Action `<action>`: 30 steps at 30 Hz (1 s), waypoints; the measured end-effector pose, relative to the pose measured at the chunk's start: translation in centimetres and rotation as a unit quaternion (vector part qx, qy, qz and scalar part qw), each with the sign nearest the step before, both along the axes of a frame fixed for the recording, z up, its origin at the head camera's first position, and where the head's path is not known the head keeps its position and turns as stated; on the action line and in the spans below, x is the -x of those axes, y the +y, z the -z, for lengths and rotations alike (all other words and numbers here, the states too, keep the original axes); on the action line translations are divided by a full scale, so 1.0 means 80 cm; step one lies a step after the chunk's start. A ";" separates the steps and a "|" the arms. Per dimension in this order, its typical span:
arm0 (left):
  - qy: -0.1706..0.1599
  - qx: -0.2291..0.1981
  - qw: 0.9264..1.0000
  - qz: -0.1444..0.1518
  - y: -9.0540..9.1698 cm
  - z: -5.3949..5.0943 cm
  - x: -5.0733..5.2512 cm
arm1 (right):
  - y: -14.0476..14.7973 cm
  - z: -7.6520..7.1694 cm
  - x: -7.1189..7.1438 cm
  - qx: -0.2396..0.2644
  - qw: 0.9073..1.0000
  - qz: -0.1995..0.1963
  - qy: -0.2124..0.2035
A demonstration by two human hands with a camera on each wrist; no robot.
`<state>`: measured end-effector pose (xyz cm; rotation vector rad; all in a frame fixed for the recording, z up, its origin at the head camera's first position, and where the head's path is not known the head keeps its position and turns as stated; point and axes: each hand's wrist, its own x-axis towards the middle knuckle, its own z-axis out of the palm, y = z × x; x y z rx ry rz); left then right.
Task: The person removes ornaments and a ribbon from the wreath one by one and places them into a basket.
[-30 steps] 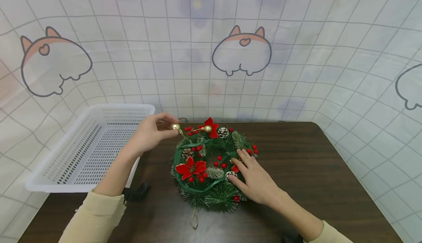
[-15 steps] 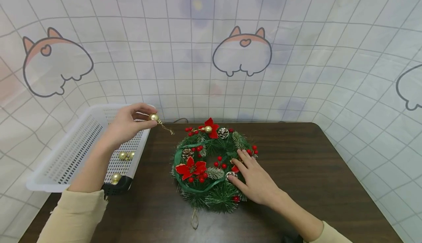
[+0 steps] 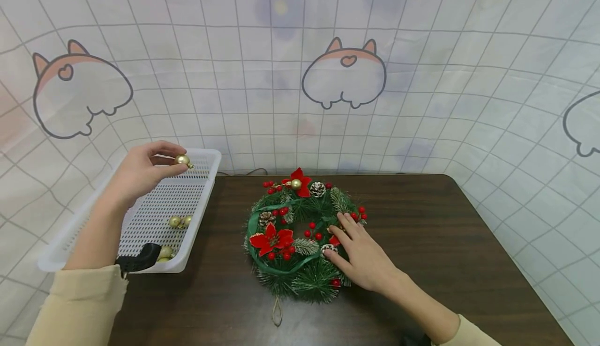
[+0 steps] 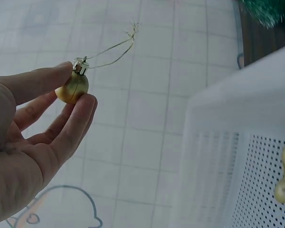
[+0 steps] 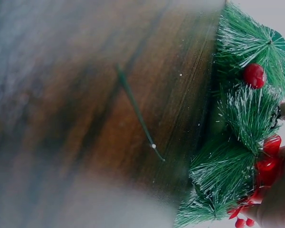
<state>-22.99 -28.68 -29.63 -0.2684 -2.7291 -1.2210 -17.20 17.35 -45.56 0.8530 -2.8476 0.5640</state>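
Note:
My left hand (image 3: 142, 171) pinches a gold Christmas ball (image 3: 182, 160) between thumb and fingers, above the white plastic basket (image 3: 213, 171). In the left wrist view the gold ball (image 4: 73, 90) has a metallic cap, and a thin gold loop trails from it. My right hand (image 3: 365, 255) rests with its fingers spread on the right side of a green Christmas wreath (image 3: 319, 283). The wreath carries red poinsettias (image 3: 271, 240), pine cones, red berries, a green ribbon and one gold ball (image 3: 296, 184). The right wrist view shows only its edge near the hand.
More gold balls (image 3: 175, 222) lie inside the basket, several near its front right corner. A twine loop (image 3: 277, 314) sticks out from the wreath's front. The dark wooden table (image 3: 412, 215) ends at a white grid-patterned cloth (image 3: 262, 127) behind.
My left hand has moved left with the gold ball, from beside the wreath to over the basket, uncovering the balls inside. My right hand stays on the wreath.

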 end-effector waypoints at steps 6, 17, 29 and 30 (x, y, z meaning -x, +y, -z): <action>-0.005 0.024 1.000 0.003 -0.019 0.006 0.015 | 0.000 0.001 0.001 0.003 1.000 -0.001 -0.001; -0.086 0.089 0.992 0.024 -0.051 0.024 0.031 | 0.000 0.001 0.002 0.002 1.000 -0.004 -0.004; -0.151 0.129 0.976 0.084 -0.066 0.054 0.056 | 0.001 0.000 0.002 0.002 1.000 -0.005 -0.008; -0.160 0.127 0.975 0.086 -0.067 0.057 0.058 | 0.001 0.000 0.002 0.002 1.000 -0.005 -0.007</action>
